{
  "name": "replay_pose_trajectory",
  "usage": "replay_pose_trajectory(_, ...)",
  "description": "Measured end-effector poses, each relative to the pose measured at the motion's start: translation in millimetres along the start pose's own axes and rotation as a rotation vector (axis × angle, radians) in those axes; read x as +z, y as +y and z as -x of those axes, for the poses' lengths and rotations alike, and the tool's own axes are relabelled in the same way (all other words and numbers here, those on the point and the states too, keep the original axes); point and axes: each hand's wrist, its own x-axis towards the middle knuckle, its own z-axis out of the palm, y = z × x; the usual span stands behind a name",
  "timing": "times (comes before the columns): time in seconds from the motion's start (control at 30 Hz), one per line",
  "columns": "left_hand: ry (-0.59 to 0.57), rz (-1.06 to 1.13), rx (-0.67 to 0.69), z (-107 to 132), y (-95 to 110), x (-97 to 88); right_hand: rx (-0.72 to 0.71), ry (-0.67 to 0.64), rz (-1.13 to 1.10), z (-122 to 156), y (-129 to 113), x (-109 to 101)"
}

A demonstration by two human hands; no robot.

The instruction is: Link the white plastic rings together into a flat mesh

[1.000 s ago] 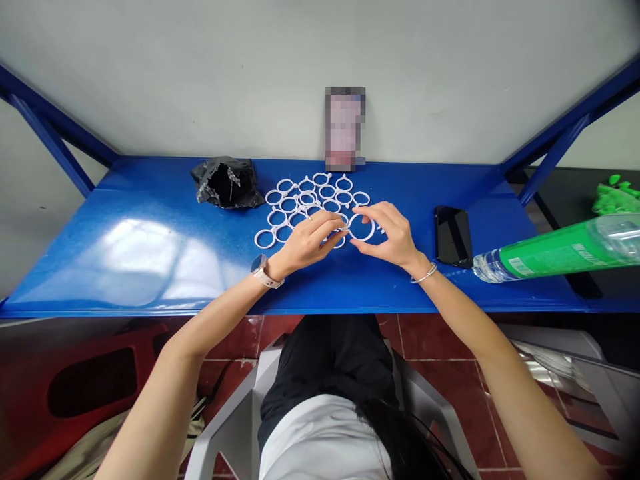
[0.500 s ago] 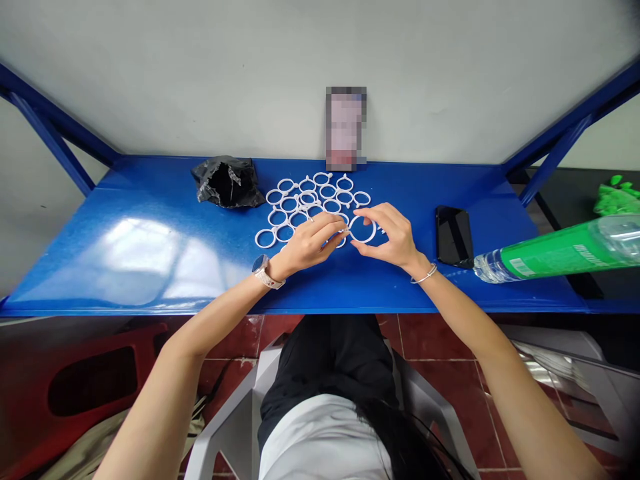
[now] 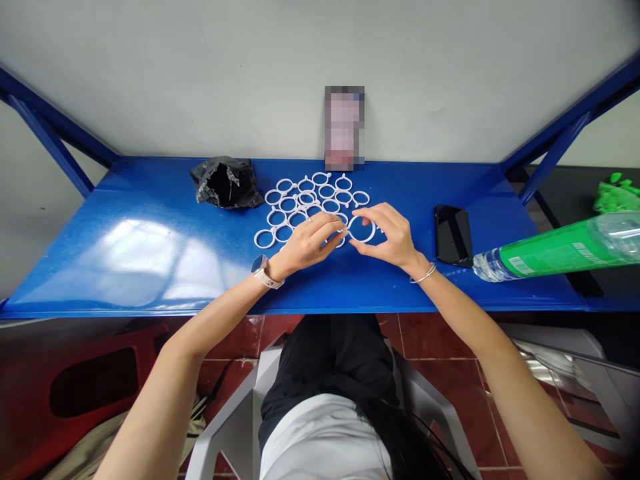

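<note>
Between my two hands is a white plastic curtain ring (image 3: 374, 229), held up over the table. My left hand (image 3: 311, 243) pinches its left side, where the small eyelet sits, though the fingertips cover most of that spot. The thumb and index finger of my right hand (image 3: 389, 230) curve round the ring's right part and grip its rim from top and bottom. Several loose curtain rings (image 3: 265, 231) of the same kind lie flat on the blue table (image 3: 400, 283) beyond and beside my left hand, which partly hides some of them.
A crumpled black plastic bag (image 3: 205, 180) sits open at the back left. Against the wall leans a pixelated upright object (image 3: 344, 127). To the right are a black phone (image 3: 453, 233) and a green-labelled bottle (image 3: 550, 248) lying on its side. Blue frame bars (image 3: 560, 150) flank the table.
</note>
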Motion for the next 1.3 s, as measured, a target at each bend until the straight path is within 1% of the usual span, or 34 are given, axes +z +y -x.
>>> replay_pose_trajectory(0.2, -0.027, -0.007, -0.018, 0.3, -0.9, -0.4, 0.007, -0.018, 0.028, -0.7, 0.5, -0.2)
replay_pose_trajectory(0.3, -0.035, 0.017, -0.035, 0.2, -0.6, -0.3, -0.012, -0.002, 0.014, -0.3, 1.0, 0.2)
replay_pose_trajectory(0.43, -0.009, 0.032, -0.042, 0.0, -1.2, 0.5, -0.020, -0.007, 0.013, 0.1, 1.7, -0.2)
replay_pose_trajectory(0.6, -0.001, -0.011, -0.029, 1.6, -3.9, 1.4, -0.061, 0.005, 0.029, -0.1, 2.9, -2.1)
replay_pose_trajectory(0.7, 0.006, -0.031, -0.003, 3.5, -5.3, 2.1, -0.044, -0.022, 0.015, 0.0, 3.7, -2.7)
replay_pose_trajectory(0.83, -0.004, -0.069, -0.002, 5.3, -5.9, 3.4, -0.039, -0.051, 0.016, -0.3, 4.3, -2.1)
replay_pose_trajectory(1.03, 0.042, -0.101, 0.039, 2.6, -5.0, 4.5, 0.003, -0.143, 0.034, -1.2, 3.8, -0.4)
replay_pose_trajectory(1.3, 0.018, -0.093, 0.052, -0.8, -1.6, 2.4, -0.010, -0.145, 0.005, -0.4, 3.3, 0.4)
